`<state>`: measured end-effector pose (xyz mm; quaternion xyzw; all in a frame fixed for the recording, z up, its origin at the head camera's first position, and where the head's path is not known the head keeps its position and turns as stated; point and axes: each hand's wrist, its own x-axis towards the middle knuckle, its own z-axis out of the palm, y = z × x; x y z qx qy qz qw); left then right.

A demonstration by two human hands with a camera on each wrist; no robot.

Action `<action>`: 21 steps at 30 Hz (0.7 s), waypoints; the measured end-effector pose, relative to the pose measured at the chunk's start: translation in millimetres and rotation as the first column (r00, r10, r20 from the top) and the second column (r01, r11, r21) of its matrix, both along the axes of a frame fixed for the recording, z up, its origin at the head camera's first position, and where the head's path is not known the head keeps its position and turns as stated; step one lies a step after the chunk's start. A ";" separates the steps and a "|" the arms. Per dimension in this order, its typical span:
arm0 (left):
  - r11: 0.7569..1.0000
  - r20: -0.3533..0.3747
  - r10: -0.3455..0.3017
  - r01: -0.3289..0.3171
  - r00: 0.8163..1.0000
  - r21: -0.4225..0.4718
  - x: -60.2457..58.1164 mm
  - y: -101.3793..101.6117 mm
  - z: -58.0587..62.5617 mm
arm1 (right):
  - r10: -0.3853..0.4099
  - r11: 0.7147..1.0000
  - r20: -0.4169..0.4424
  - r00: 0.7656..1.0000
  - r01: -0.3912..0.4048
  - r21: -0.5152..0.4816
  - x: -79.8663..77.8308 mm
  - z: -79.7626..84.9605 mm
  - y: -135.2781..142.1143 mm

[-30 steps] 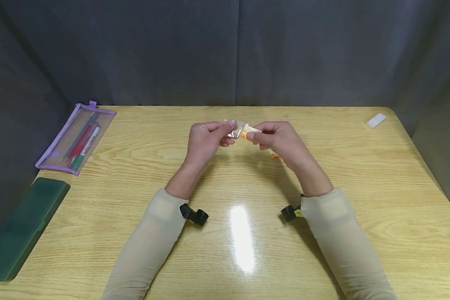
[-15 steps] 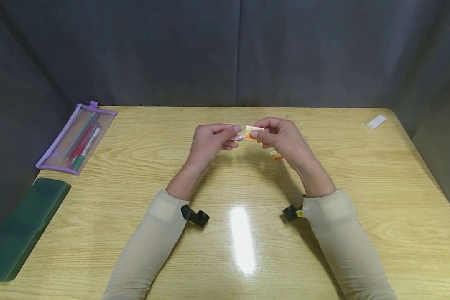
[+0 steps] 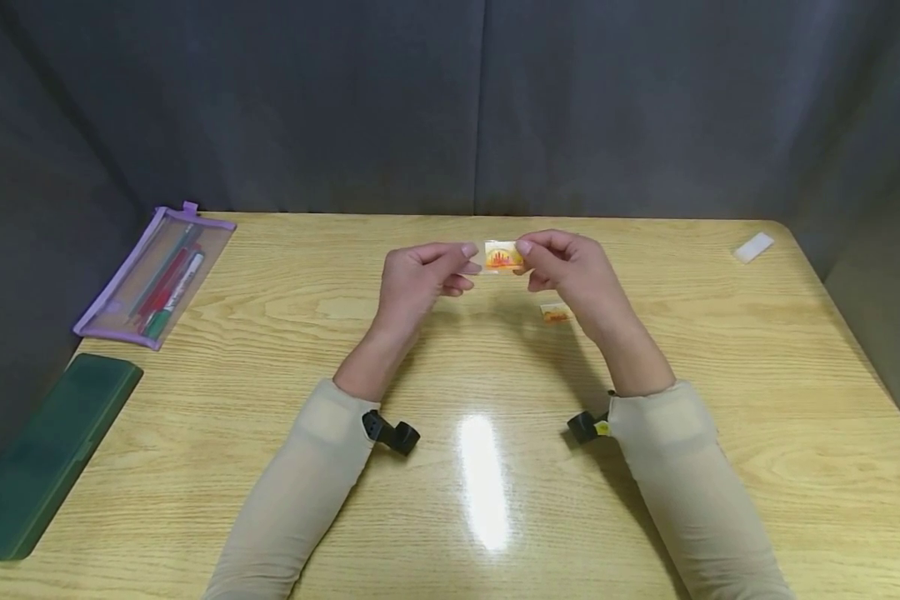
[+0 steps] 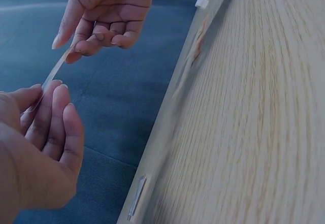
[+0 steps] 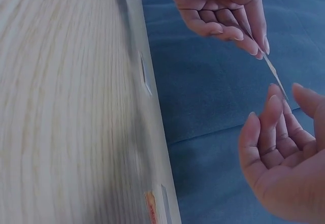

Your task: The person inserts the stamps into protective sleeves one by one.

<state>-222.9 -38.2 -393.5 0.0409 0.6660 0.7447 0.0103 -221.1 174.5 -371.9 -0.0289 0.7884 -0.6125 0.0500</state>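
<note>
My left hand [image 3: 416, 279] pinches a small clear plastic sleeve [image 3: 476, 260] between thumb and fingers above the far part of the table. Against the sleeve, to its right, is a small card [image 3: 502, 257] printed in yellow and orange, its picture facing the head camera. My right hand [image 3: 573, 267] is at the card's right end. In the right wrist view the right thumb [image 5: 303, 98] stands apart from the fingers, and the card's edge [image 5: 277, 76] reaches between them. A second orange-printed card [image 3: 555, 312] lies on the table below the right hand.
A purple-edged mesh pouch [image 3: 138, 275] with pens in it and a dark green case [image 3: 52, 454] lie along the left side. A white eraser [image 3: 753, 247] sits at the far right of the wooden table [image 3: 450, 367]. Dark curtains [image 3: 330, 108] hang behind and at the sides.
The printed card has turned flat toward the head camera, showing more of its picture. The right thumb has shifted back to the card's right end. The left hand keeps its pinch on the sleeve.
</note>
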 end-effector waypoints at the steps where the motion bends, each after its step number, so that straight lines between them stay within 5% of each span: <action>1: 1.000 -0.004 0.007 -0.007 1.000 0.001 -0.1 0.0 -0.1 | -0.005 1.000 -0.001 1.000 0.005 -0.004 0.0 0.1 0.4; 21: 0.999 -0.005 0.029 -0.029 1.000 -0.015 1.9 3.1 -2.3 | -0.030 0.999 0.009 1.000 0.030 -0.024 3.0 -2.6 -11.3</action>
